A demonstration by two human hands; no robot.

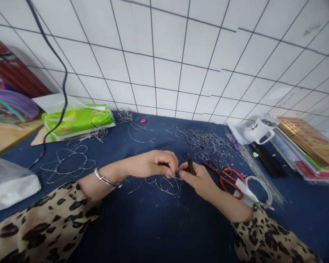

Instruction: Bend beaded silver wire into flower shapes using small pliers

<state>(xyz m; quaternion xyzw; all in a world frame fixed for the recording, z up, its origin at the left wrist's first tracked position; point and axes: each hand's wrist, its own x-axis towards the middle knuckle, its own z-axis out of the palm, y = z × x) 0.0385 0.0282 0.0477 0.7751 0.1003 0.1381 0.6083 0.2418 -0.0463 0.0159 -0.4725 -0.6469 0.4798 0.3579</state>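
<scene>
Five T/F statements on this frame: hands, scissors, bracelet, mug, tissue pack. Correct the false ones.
1. The left hand has its fingertips pinched together at a beaded wire piece. True.
2. The right hand holds the scissors. False: it holds a dark tool; the scissors lie on the table.
3. A silver bracelet is on the left wrist. True.
4. The mug is to the right of the wire heap. True.
5. The tissue pack is mostly red. False: it is mostly green.
</scene>
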